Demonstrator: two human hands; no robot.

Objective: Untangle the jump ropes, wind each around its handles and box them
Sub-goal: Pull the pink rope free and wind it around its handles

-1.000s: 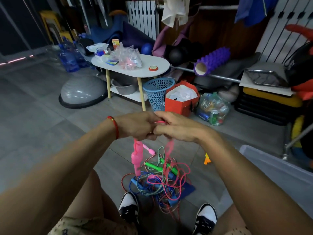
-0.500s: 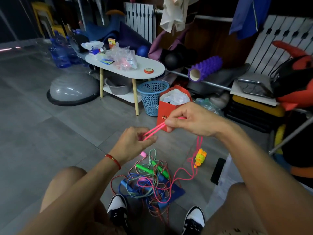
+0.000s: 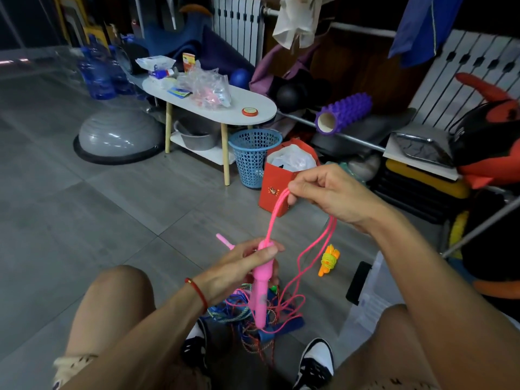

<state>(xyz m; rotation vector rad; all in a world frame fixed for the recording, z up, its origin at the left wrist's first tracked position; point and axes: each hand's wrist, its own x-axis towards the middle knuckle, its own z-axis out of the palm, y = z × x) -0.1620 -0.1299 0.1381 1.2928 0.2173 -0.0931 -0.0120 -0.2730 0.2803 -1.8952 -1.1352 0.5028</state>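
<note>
No writing we can read; the red bag (image 3: 277, 192) bears only a small blurred mark. Our left hand (image 3: 242, 266) grips the pink handles (image 3: 261, 288) upright over the tangle (image 3: 253, 313) on the floor (image 3: 112, 220). Our right hand (image 3: 326, 192), raised higher, pinches a pink rope (image 3: 274, 212) loop. Behind the handles, the tangle is partly hidden.

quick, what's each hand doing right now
Left hand: grips the pink handles.
Right hand: pinches a loop of the pink rope.
</note>
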